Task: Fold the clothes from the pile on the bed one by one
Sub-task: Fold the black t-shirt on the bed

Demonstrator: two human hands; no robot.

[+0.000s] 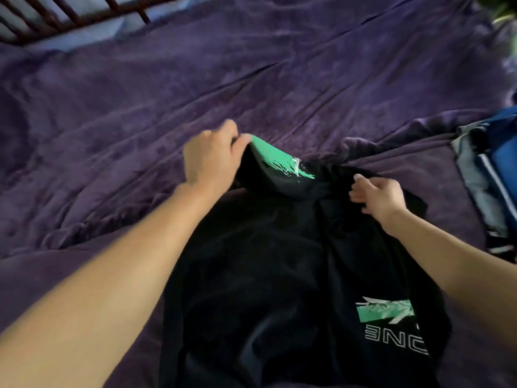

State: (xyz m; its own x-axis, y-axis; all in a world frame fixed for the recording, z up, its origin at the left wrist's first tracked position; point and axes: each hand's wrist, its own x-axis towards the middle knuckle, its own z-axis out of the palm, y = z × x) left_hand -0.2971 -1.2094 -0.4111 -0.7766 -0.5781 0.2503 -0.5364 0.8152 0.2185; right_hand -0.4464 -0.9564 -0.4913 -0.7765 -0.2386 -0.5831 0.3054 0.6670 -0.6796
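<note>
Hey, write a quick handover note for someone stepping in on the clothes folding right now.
Left hand grips the black shirt by its far left part, lifted, green print showing.
Right hand holds the shirt's far right edge.
The shirt lies on the purple bedspread, not yet folded.
More clothes lie at the bed's right edge.
Left to do: fold this shirt, then the rest.

Dim, cool light over the bed (279, 79); brighter patch past its far-left corner. Soft motion blur throughout, worst near its right edge; wide-angle bending there.
</note>
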